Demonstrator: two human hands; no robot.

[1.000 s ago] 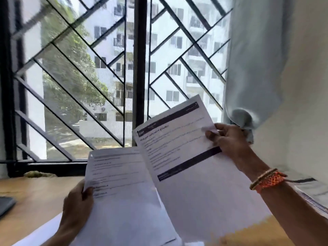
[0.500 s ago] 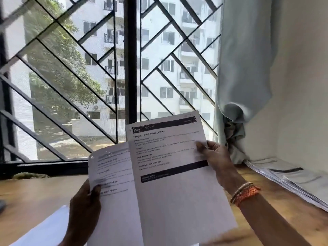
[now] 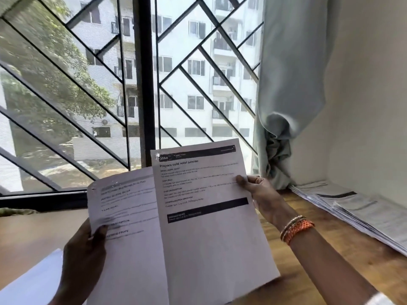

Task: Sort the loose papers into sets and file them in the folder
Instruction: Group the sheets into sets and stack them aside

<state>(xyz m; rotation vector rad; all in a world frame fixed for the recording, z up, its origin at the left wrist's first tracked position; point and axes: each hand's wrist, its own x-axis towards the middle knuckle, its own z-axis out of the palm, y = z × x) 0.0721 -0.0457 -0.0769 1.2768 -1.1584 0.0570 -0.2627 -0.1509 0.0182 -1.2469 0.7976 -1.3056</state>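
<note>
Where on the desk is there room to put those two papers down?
Bare wood shows on the desk at the left, between the window sill and the left hand, and between the right hand holding the front sheet and the paper stack. It is crowded along the right wall, where that stack lies.

White black-banded sheet (image 3: 211,216), orange bracelet (image 3: 297,228)
</note>
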